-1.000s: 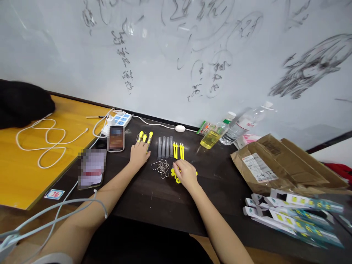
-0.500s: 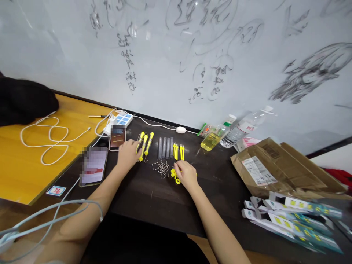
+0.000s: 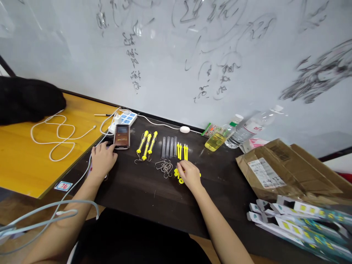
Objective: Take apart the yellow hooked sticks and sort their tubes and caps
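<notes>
My left hand (image 3: 103,160), fingers spread, lies over a phone that it mostly covers. Its fingertips are close to a second phone (image 3: 121,140), which has a lit screen. To the right are three yellow spring scales (image 3: 147,146) with clear bodies and hooks. My right hand (image 3: 190,175) rests with curled fingers over small yellow rings (image 3: 177,172); whatever sits under its fingertips is hidden. Beyond it stand in a row several clear tubes (image 3: 167,147) and slim yellow rods (image 3: 180,151). A heap of bent wire hooks (image 3: 165,168) is left of the rings.
A power strip (image 3: 128,119) with white cables sits at the back left. Bottles of yellow oil (image 3: 216,140) and water (image 3: 238,137) lean by the whiteboard (image 3: 165,66). A cardboard package (image 3: 286,165) and opened boxes (image 3: 297,223) fill the right side.
My left hand has left the spring scales and moved left onto the larger phone. My right hand stays over the yellow rings. The view has shifted slightly left.
</notes>
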### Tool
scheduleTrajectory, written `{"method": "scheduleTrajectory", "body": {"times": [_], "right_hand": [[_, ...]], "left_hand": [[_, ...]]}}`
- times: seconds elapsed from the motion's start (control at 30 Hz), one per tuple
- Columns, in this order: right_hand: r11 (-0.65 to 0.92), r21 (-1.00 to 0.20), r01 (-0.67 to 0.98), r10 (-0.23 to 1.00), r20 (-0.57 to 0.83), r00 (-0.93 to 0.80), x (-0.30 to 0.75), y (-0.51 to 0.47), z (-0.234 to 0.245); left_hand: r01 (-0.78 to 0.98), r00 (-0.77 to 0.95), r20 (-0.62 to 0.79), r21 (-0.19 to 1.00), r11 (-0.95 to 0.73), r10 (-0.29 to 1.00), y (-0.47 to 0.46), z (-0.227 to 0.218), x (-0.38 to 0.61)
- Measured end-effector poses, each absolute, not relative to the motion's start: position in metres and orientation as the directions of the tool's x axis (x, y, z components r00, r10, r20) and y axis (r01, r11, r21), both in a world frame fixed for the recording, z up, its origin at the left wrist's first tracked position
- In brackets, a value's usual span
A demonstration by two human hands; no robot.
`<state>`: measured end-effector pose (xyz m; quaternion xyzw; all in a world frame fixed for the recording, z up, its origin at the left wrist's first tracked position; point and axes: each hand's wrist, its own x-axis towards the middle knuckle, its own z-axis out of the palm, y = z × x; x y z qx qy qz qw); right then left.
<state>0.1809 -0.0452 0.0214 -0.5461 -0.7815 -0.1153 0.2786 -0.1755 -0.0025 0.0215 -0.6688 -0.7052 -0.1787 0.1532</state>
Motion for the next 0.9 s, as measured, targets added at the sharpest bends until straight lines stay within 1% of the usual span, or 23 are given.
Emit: {"method": "scheduleTrajectory", "body": {"times": [0.2, 0.37, 0.43, 0.57, 0.63, 0.77, 0.83, 0.9], "right_hand": [[0.386, -0.126, 0.914, 0.785, 0.565, -0.254, 0.181, -0.045, 0.021], [0.374, -0.13, 0.918, 0.794, 0.556, -0.245, 0.181, -0.045, 0.021], [0.377, -0.132, 0.917, 0.797, 0.551, -0.248, 0.181, -0.045, 0.022], [0.383, -0.131, 0.915, 0.796, 0.549, -0.255, 0.179, -0.045, 0.022], [0.379, -0.135, 0.916, 0.796, 0.552, -0.248, 0.18, -0.045, 0.021], [0.355, -0.139, 0.925, 0.803, 0.552, -0.225, 0.183, -0.044, 0.02], [0.344, -0.138, 0.929, 0.807, 0.549, -0.217, 0.184, -0.043, 0.021], [0.346, -0.135, 0.929, 0.807, 0.548, -0.221, 0.184, -0.043, 0.022]], "left_hand": [[0.998, -0.058, 0.446, 0.051, 0.04, 0.893, 0.001, 0.017, -0.177], [0.997, -0.052, 0.51, 0.077, 0.014, 0.858, -0.008, 0.026, -0.169], [0.994, 0.008, 0.525, 0.09, -0.066, 0.851, -0.012, 0.034, -0.152], [0.938, 0.232, 0.512, 0.108, -0.33, 0.827, -0.007, 0.046, -0.096], [0.907, 0.297, 0.493, 0.123, -0.403, 0.818, 0.001, 0.049, -0.069], [0.899, 0.303, 0.484, 0.141, -0.415, 0.821, 0.013, 0.051, -0.052], [0.912, 0.266, 0.492, 0.151, -0.382, 0.829, 0.014, 0.047, -0.067], [0.934, 0.189, 0.496, 0.175, -0.311, 0.847, 0.015, 0.04, -0.088]]}}
